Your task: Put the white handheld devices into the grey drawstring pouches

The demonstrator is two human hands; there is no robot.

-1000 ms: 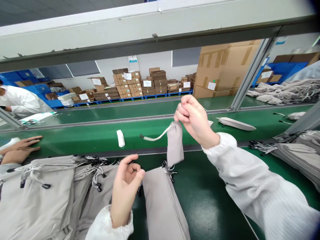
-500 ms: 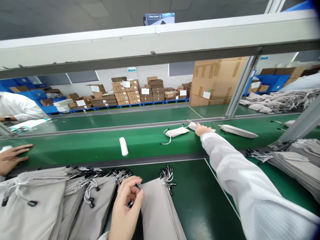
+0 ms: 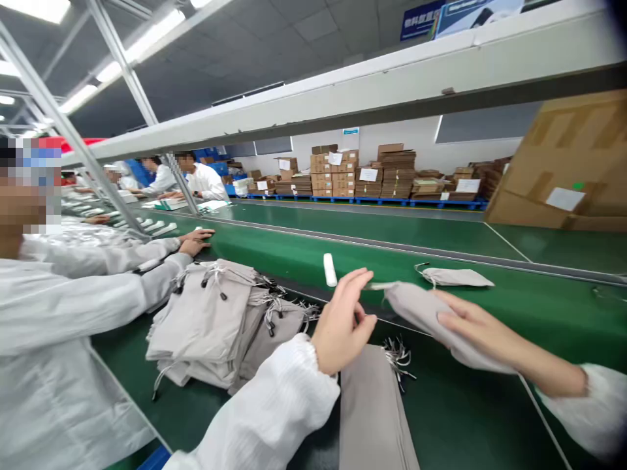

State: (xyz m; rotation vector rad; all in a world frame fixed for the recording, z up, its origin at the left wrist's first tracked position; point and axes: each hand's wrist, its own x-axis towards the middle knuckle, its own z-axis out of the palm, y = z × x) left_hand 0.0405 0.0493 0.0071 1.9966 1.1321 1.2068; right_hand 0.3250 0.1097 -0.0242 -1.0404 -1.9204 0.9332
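Fingers (image 3: 451, 320) of the right hand (image 3: 477, 331) grip one pouch, partway through

The right hand's fingers are closed around the held pouch (image 3: 414, 305), raised above and to the right of the flat stack (image 3: 373, 405) of grey pouches. The left hand (image 3: 343, 329), over the flat stack's far end, has its fingers loosely curled, parted from the thumb and visibly holding nothing; whether they touch the held pouch's outstretched cord (image 3: 378, 286) is too blurred to tell.

One pouch appears done: the lying pouch (image 3: 460, 277), rounded out, rests on the belt (image 3: 539, 294) beyond and to the right of the flat stack. The held pouch seems midway; its contents cannot be seen.

Plenty seems left. The white item (image 3: 330, 270) lies bare on the belt, beyond and to the left of the flat stack. The flat stack looks unfilled, as does the larger pile (image 3: 210, 320) to its left on the surface (image 3: 465, 411).
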